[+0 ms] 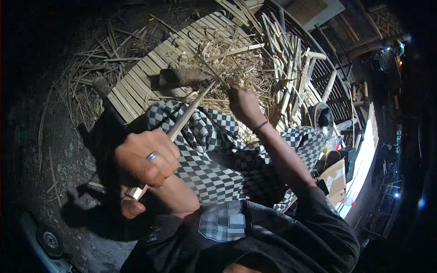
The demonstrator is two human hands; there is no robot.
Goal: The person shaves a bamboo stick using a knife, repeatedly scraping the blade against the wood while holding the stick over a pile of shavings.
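Left hand (150, 157): your grip holds 1 long pale strip (185, 120).
Right hand (246, 107): your grip holds 1 thin knife (217, 76).
Strip: slants over your checked pants (209, 175), far end near the knife.
Wood block (182, 77): on the slatted table (130, 93), by that end.
Curly shavings (252, 68): piled on the table past your right hand.

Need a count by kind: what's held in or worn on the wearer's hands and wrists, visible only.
Light strip in left hand: 1
Slender tool in right hand: 1
Ring, left hand: 1
Dark wristband, right wrist: 1
Total: 4
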